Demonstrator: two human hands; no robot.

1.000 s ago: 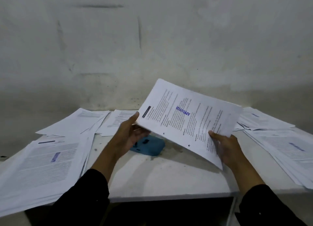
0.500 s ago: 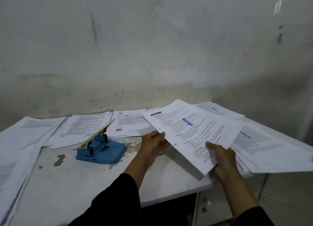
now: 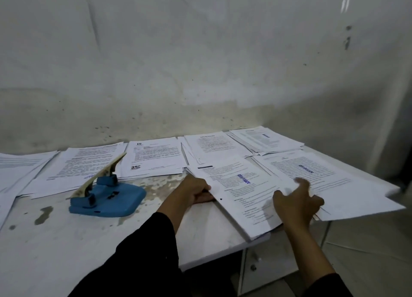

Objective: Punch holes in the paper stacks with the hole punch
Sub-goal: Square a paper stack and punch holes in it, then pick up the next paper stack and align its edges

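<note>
The punched paper stack (image 3: 240, 194) lies at the desk's (image 3: 66, 241) right edge, thin, floppy, slippery; best pinched along its edges. Left hand (image 3: 194, 191) grips its holed edge; right hand (image 3: 296, 202) rests released on top.

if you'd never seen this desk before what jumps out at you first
The blue hole punch stands out most, sitting alone on the worn white table left of the hands with its lever raised. Next come the two hands at the right edge: the left hand grips the punched edge of a paper stack stamped in blue, the right hand rests over its other side. Printed sheets lie fanned along the wall behind.
</note>
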